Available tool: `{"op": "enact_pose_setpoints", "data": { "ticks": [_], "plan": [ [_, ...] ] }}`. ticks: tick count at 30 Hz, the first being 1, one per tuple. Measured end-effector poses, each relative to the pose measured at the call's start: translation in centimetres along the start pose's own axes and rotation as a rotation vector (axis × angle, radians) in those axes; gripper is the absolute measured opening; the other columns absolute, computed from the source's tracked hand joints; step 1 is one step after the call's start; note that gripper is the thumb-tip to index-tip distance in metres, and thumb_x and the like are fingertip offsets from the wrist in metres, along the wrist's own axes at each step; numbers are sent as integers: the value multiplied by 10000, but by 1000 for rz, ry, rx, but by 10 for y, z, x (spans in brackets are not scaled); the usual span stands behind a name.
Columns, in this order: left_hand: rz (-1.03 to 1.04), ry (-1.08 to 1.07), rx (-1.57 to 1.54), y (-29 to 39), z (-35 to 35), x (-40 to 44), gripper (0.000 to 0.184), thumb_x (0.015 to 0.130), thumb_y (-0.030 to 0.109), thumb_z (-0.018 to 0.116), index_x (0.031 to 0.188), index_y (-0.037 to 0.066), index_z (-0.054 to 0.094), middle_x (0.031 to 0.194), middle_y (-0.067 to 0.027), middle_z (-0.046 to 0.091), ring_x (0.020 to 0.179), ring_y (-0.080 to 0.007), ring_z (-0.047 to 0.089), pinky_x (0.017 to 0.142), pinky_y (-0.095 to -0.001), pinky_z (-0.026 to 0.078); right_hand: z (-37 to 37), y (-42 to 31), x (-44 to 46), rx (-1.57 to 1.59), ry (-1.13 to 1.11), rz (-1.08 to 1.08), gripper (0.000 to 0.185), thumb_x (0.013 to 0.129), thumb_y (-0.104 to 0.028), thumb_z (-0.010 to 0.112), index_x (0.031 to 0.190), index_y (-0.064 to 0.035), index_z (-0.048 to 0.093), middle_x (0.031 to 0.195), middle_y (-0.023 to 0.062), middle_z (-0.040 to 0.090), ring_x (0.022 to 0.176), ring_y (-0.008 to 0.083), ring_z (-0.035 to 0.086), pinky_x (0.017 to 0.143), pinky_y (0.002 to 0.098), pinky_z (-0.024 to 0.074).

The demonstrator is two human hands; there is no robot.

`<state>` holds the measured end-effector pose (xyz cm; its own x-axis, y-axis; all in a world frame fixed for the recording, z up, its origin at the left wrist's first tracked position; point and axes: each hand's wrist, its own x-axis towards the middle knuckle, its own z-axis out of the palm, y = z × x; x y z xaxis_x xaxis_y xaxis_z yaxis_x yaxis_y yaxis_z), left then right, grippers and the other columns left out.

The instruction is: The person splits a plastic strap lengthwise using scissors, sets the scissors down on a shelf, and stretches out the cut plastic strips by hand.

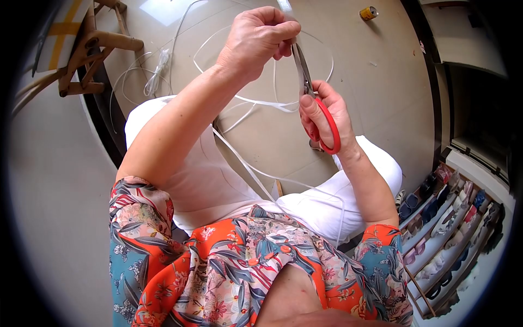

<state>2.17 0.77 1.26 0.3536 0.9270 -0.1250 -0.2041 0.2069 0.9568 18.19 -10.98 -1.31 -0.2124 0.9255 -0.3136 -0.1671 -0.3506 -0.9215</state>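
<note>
High in the head view, my left hand (pixel 259 41) is closed, its thumb and fingers pinching a narrow whitish plastic strip (pixel 285 6). My right hand (pixel 329 111) grips scissors (pixel 333 131) by their red handles. The metal blades point up toward my left fingertips and lie along the strip; whether they touch it I cannot tell. More white strip (pixel 267 102) loops across the floor below my hands and runs back over my lap, over the white trousers (pixel 321 207).
A wooden or bamboo frame (pixel 117 41) stands at upper left, with a bundle of clear strip (pixel 158 73) near it. A yellow can (pixel 369 13) lies on the tiled floor (pixel 387 82). At right is a rack of shoes (pixel 447 229).
</note>
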Motion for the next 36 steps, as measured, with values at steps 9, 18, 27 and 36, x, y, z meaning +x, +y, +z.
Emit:
{"op": "enact_pose_setpoints", "data": {
  "ticks": [9,18,27,36],
  "plan": [
    [-4,-29,-36,1,-3,0,157,824,129,661,750,22,574,633,-50,570,510,-108,516,481,-225,375,1,-1,1,22,31,-29,509,823,-397,671,1056,11,473,591,-29,489,474,20,437,390,158,348],
    [-52,-2,24,4,0,-1,163,833,146,657,773,15,582,630,-43,563,500,-96,504,469,-216,371,4,-2,-2,1,-3,6,431,849,-361,650,1026,-2,489,571,-45,468,443,13,407,376,159,327],
    [-83,13,-68,0,-13,18,156,835,124,648,755,32,550,621,-42,565,484,-99,524,437,-209,393,1,-4,-1,-20,-7,32,444,842,-374,655,1023,-2,493,568,-48,456,432,14,405,362,161,321],
    [-72,3,-96,-2,-15,19,161,815,76,659,725,47,530,592,-37,554,442,-96,508,401,-203,393,-3,3,0,17,-8,19,486,842,-399,647,1051,3,473,586,-35,474,443,19,425,370,157,345]
  ]
}}
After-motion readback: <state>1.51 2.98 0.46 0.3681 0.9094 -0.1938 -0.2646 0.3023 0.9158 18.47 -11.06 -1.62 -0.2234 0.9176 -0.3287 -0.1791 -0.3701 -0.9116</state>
